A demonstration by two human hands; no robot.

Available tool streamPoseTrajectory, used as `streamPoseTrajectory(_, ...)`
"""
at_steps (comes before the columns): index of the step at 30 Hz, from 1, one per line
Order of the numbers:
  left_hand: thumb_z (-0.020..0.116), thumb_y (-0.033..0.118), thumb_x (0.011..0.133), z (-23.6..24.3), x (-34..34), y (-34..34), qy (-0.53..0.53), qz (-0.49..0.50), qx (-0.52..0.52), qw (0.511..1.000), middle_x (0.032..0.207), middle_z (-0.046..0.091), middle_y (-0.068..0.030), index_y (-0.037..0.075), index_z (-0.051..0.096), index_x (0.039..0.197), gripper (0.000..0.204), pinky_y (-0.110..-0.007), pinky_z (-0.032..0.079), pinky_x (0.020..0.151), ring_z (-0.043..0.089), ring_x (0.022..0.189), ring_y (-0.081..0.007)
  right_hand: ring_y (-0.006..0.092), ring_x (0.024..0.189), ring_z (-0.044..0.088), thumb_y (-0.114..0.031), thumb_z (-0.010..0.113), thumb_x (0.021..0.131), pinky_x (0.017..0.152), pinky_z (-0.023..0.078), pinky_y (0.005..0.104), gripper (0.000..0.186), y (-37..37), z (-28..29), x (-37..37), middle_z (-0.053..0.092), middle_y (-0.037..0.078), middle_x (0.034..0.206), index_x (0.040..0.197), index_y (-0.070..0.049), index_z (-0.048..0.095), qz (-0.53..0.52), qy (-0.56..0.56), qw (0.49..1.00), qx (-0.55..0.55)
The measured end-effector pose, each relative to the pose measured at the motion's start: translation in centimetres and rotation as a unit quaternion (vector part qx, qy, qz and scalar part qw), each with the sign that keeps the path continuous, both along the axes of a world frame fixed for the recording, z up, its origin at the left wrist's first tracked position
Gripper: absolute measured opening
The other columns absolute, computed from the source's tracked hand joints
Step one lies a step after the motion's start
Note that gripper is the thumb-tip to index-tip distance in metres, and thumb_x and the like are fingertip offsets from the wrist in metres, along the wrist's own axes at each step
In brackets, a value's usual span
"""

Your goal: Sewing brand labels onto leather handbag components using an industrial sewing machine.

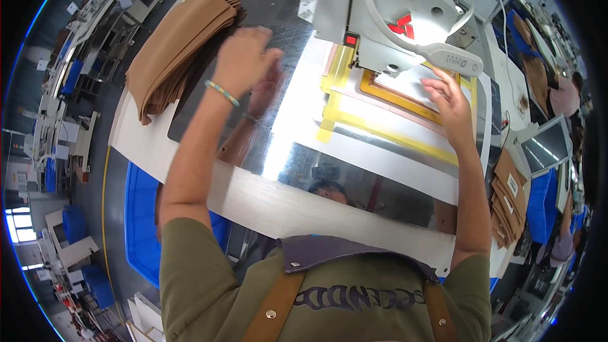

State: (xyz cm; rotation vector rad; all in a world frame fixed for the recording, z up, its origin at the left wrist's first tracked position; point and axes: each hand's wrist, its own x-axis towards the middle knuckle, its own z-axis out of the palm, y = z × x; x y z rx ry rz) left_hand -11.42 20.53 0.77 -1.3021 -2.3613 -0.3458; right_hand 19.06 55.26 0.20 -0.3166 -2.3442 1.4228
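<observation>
My left hand [246, 58] hovers over the shiny metal plate [291, 120], just right of a thick stack of brown fabric pieces [180, 47]. Its thumb stands apart from the somewhat blurred fingers, and nothing shows in it. At the right, my right hand [448, 102] is open with bent, spread fingers, beside the sewing machine head [396, 19]. Below that head lies an amber clamp frame [373, 85] on a white template sheet [304, 98] edged with yellow tape [380, 133]. Whether the right fingertips touch the frame or sheet cannot be told.
A grey handheld-shaped lamp unit [456, 59] juts from the machine near my right hand. Blue bins [140, 228] stand below the table's left edge. More brown pieces [508, 196] and a screen [546, 145] are at the right. Other people work farther right.
</observation>
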Motion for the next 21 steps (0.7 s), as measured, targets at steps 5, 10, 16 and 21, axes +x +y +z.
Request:
streamPoseTrajectory(5, 0.073, 0.018, 0.093, 1.1, -9.6, -7.9, 0.083, 0.185, -0.043, 0.978, 0.111, 0.072, -0.0145, 0.003, 0.073, 0.112, 0.025, -0.046, 0.057, 0.092, 0.068, 0.108, -0.0349, 0.0157, 0.12, 0.065, -0.005, 0.054, 0.106, 0.105, 0.049, 0.0293, 0.042, 0.9, -1.8, 1.6, 0.071, 0.014, 0.129, 0.148, 0.002, 0.054, -0.097, -0.002, 0.994, -0.058)
streamPoseTrajectory(10, 0.068, 0.008, 0.09, -1.0, -12.4, -11.1, 0.179, 0.196, -0.092, 0.96, 0.116, 0.071, -0.0156, 0.003, 0.074, 0.112, 0.023, -0.046, 0.057, 0.093, 0.068, 0.105, -0.0344, 0.0131, 0.117, 0.065, -0.005, 0.056, 0.107, 0.097, 0.05, 0.0264, 0.037, 0.8, -2.6, 1.7, 0.071, 0.013, 0.131, 0.142, 0.003, 0.059, -0.078, 0.026, 0.996, 0.033)
streamPoseTrajectory(16, 0.068, 0.021, 0.098, 0.2, -16.5, -13.0, -0.14, 0.28, 0.199, 0.929, 0.095, 0.077, -0.015, 0.004, 0.08, 0.116, 0.027, -0.038, 0.056, 0.085, 0.074, 0.092, -0.0282, 0.0124, 0.112, 0.067, -0.003, 0.056, 0.106, 0.095, 0.051, 0.0263, 0.034, 1.2, -3.0, 1.7, 0.072, 0.013, 0.129, 0.139, 0.002, 0.062, -0.078, 0.083, 0.994, 0.002)
streamPoseTrajectory(21, 0.073, 0.023, 0.098, 4.6, -15.6, -12.6, -0.208, 0.28, 0.358, 0.866, 0.096, 0.08, -0.0109, 0.006, 0.081, 0.115, 0.026, -0.036, 0.056, 0.085, 0.076, 0.093, -0.0278, 0.0149, 0.11, 0.069, -0.002, 0.057, 0.105, 0.093, 0.052, 0.0277, 0.031, 0.5, -2.4, 1.6, 0.073, 0.014, 0.128, 0.134, 0.001, 0.066, -0.092, 0.103, 0.99, 0.038)
